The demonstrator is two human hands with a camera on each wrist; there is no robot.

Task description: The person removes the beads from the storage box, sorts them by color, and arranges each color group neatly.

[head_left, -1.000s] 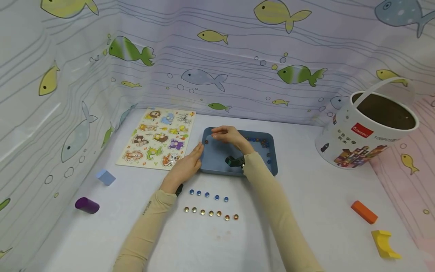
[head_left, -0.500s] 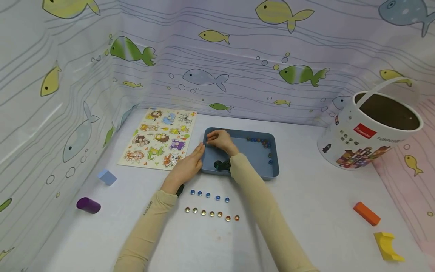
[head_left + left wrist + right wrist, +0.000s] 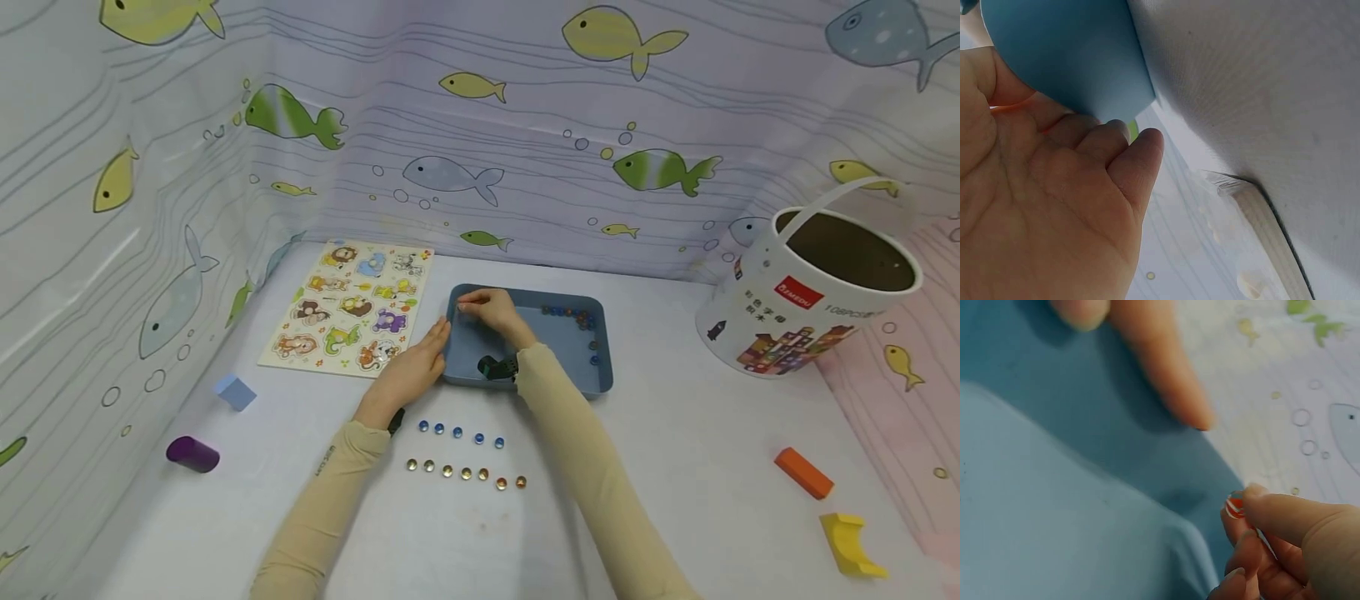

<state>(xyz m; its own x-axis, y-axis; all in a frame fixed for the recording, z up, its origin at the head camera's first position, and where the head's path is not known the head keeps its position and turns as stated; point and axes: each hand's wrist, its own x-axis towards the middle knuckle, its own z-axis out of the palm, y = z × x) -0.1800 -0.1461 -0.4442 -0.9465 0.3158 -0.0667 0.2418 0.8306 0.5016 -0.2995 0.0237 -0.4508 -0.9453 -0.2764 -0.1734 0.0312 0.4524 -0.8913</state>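
Head view: the right hand [image 3: 493, 312] is over the left end of the tray [image 3: 561, 346], with bare floor rightward of the grip up to the other beads [image 3: 581, 318] along the far and right walls. The tray's long axis runs left to right. The left hand [image 3: 411, 367], fingers extended, touches its left wall; the board [image 3: 345, 308] lies left of that.

Left wrist: the palm sits beside the tray's outer wall.

Right wrist: thumb and fingertip pinch a round, orange-and-white bead [image 3: 1235, 504] near the rim; which way it points cannot be told.
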